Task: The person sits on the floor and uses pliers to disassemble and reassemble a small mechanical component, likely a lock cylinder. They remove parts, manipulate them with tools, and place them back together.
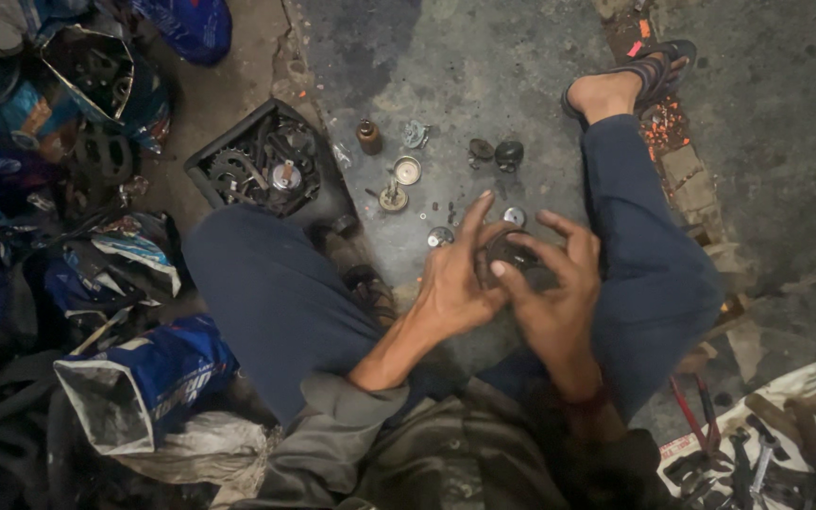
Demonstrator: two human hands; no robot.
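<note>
Item held: dark round metal part (512,255), disc-like and greasy, gripped between both hands above the grey concrete floor (484,57), between the person's bent knees. Its flat face looks turned up toward the camera; being round, it shows no long axis, and finer detail is lost in shadow.

Left hand (455,279): fingers spread and curled around the part's left edge, index finger raised and pointing away from the body, thumb pressed against the rim. Forearm runs up from the lower left, wrist bent inward.

Right hand (559,293): clasped on the part from the right and below, fingers fanned over its top, thumb meeting the left thumb at the near edge. Wrist cocked, forearm coming up from the lap.

Surroundings: small loose metal pieces (408,175) laid out on the floor just beyond the hands; black square tray of gears and chain (266,165) beside the left knee; blue plastic bags (153,378) heaped at far left; red-handled pliers (696,416) and other tools on a pale cloth at lower right; sandalled foot (630,85) stretched out ahead.
</note>
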